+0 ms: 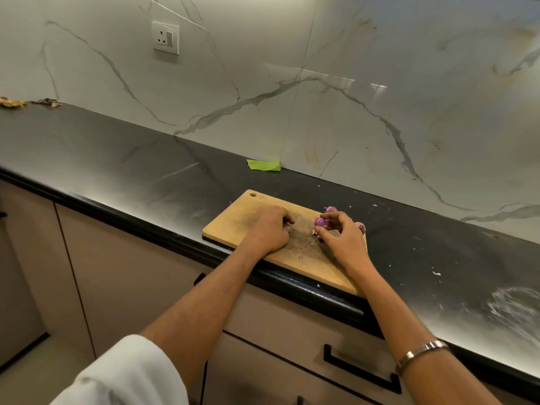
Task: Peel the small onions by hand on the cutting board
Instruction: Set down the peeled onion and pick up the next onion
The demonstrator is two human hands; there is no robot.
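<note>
A wooden cutting board (pixel 233 226) lies on the black counter near its front edge. My right hand (pixel 342 238) pinches a small purple onion (pixel 320 221) between thumb and fingertips just above the board. Two more purple onions sit on the board's far side, one behind my fingers (pixel 331 209) and one at the right corner (pixel 361 227), partly hidden by my hand. My left hand (pixel 270 229) rests on the middle of the board with its fingers curled under; whether it holds anything is hidden. Bits of peel lie on the board between my hands.
The black counter (pixel 131 176) runs along a marble wall. A green scrap (pixel 264 165) lies at the wall behind the board. Dry peelings (pixel 13 102) lie at the far left. White flecks dot the counter to the right. Drawers with black handles (pixel 359 368) are below.
</note>
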